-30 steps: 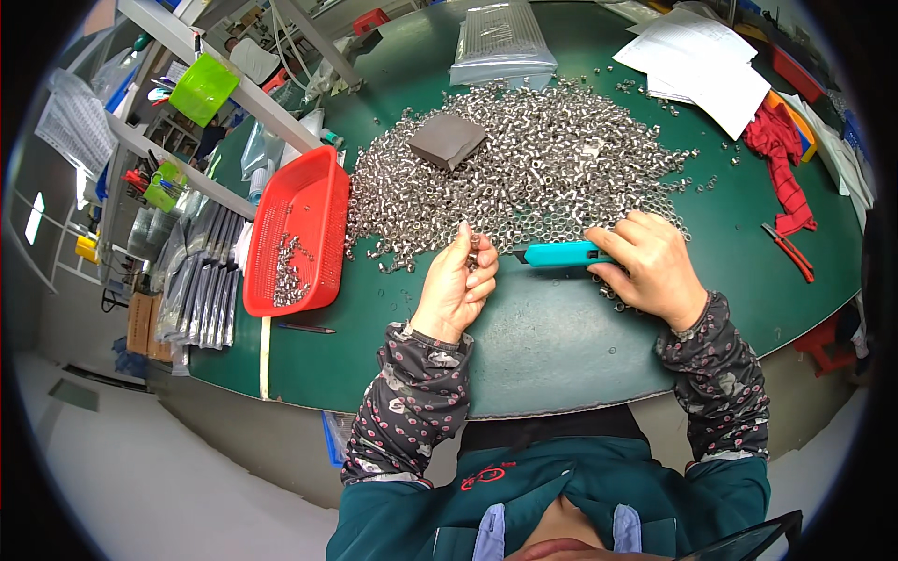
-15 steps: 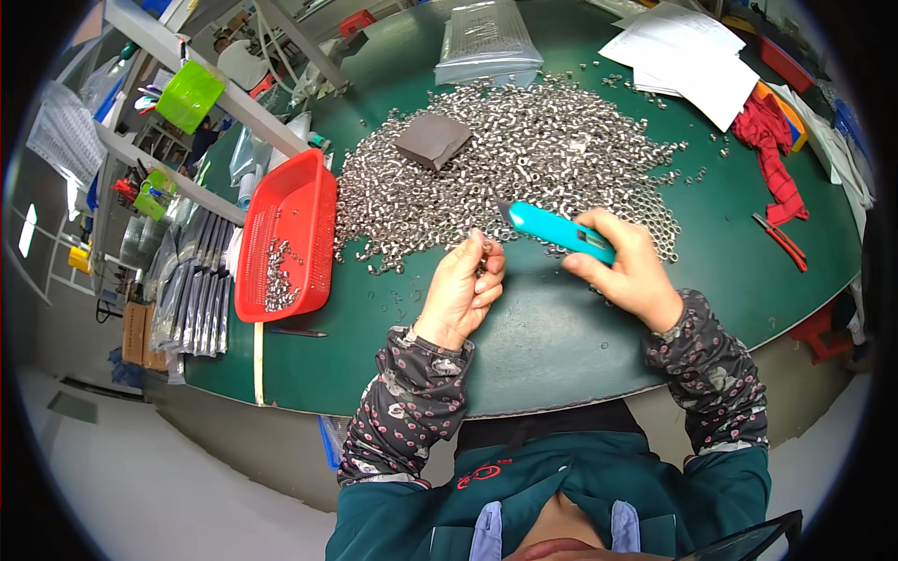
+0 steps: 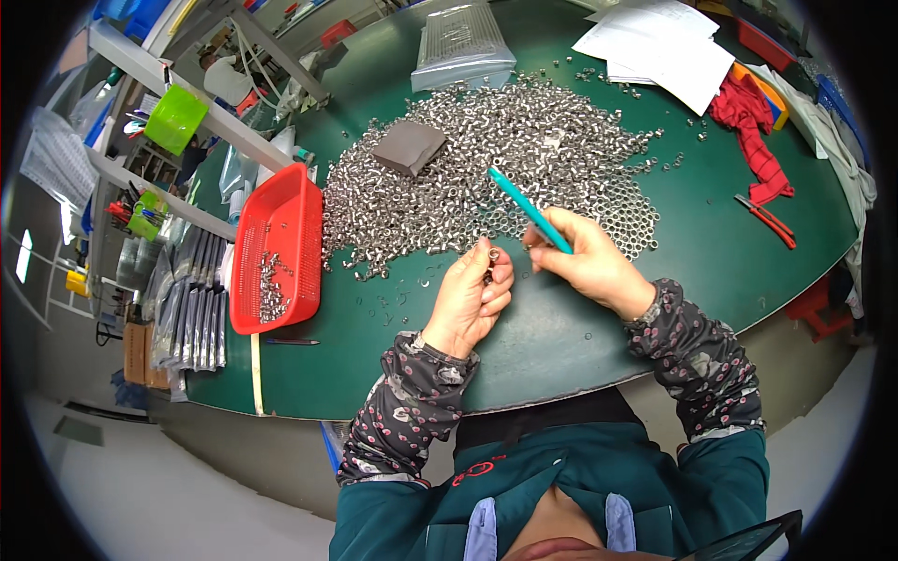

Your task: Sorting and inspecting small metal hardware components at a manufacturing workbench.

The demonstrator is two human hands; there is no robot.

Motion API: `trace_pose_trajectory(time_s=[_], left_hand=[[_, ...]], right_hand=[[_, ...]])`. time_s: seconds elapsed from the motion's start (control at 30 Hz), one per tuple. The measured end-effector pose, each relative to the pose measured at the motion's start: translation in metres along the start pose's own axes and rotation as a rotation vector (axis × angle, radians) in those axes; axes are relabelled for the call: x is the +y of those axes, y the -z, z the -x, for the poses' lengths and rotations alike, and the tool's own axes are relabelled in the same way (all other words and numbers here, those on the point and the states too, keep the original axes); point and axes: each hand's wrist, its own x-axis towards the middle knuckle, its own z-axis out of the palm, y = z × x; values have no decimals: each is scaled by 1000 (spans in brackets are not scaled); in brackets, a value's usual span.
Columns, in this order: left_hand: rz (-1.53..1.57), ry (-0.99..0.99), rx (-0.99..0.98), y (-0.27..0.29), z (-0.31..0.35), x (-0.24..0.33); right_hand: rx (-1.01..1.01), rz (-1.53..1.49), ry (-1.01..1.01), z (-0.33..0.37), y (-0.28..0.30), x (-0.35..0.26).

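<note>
Inside the left hand (image 3: 470, 297), metal rings (image 3: 494, 254) sit partly hidden

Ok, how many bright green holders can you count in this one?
2: the upper holder is against the pale frame at upper left, and the lower holder is below it, slightly further left. Others could be hidden behind the frame.

Metal rings (image 3: 519, 140) are uncountable, but there're 2 hands (image 3: 597, 266), 1 teal cutter (image 3: 531, 211), 1 red mesh bskt (image 3: 286, 224), 1 dk block (image 3: 409, 147) & 2 grn pen cups (image 3: 176, 120).
</note>
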Motion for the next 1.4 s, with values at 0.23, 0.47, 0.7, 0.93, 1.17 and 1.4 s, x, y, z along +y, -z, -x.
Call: trace_pose_trajectory(time_s=[0.23,0.47,0.7,0.93,1.17,1.4], left_hand=[[41,9,48,4,1,5],[-24,-116,-51,14,-1,9],[-106,-163,-24,17,-3,11],[-76,-172,-38,19,-3,11],[-60,-173,-81,20,-3,11],[-47,-174,-97,21,-3,10]], right_hand=[[18,184,-104,1,3,-9],[111,267,36,2,4,-4],[155,323,67,2,6,-3],[148,369,108,3,9,0],[183,367,116,3,7,-1],[200,344,103,5,7,-6]])
